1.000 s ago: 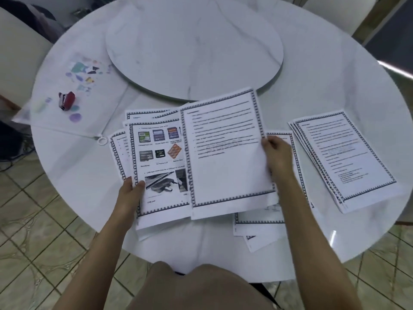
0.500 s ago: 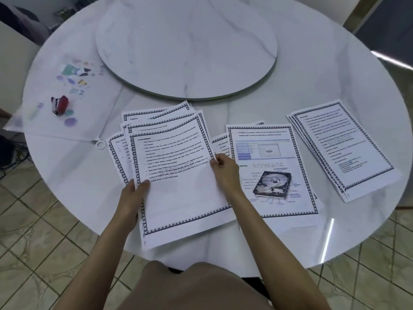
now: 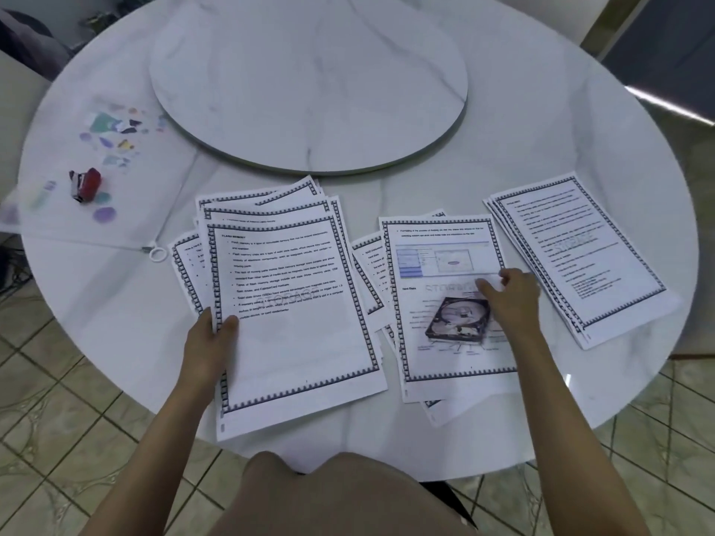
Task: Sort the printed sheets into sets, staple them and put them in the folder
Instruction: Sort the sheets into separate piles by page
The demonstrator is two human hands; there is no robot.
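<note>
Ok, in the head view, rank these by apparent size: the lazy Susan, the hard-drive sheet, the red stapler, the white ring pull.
1. lazy Susan
2. hard-drive sheet, which lies nearer the camera and still looks smaller
3. red stapler
4. white ring pull

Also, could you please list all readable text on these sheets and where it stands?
"FLASH MEMORY": heading on the left pile's top sheet.
"STORA": watermark on the hard-disk sheet, the rest behind the right hand.
"STORAGE": faint watermark, right pile.
All other text: too blurred.
</note>
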